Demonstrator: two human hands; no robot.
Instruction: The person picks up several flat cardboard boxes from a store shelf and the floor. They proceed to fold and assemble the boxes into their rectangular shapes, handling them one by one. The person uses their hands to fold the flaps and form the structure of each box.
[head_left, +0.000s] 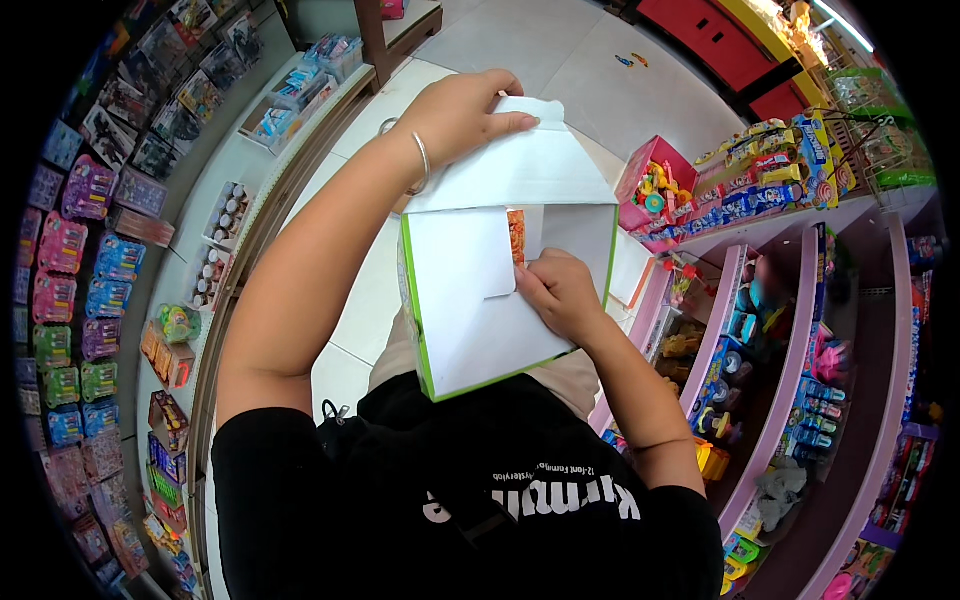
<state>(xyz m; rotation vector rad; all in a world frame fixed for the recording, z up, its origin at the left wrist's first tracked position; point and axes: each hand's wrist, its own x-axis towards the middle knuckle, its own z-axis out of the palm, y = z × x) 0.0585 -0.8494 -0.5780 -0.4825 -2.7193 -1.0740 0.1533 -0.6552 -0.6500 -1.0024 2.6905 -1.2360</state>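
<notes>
A cardboard box (455, 330), white with bright green edges, is held up in front of my body. My left hand (465, 115) is closed over its far end, thumb on top of the folded white flap (510, 175) and fingers curled behind. A silver bangle is on that wrist. With thumb and bent fingers, my right hand (563, 292) pinches the edge of a smaller white inner flap (475, 250) near the box's middle. Beside that edge, a small orange-red printed piece (517, 232) shows through the gap. What lies deeper in the box is hidden.
To the left, a long shelf (265, 225) carries small bottles and boxes below hanging toy packs (62, 245). Purple tiered shelves (780, 390) with toys stand close on my right. Bagged sweets (760, 165) and a pink box (655, 175) are at the far right, beyond pale floor tiles (500, 45).
</notes>
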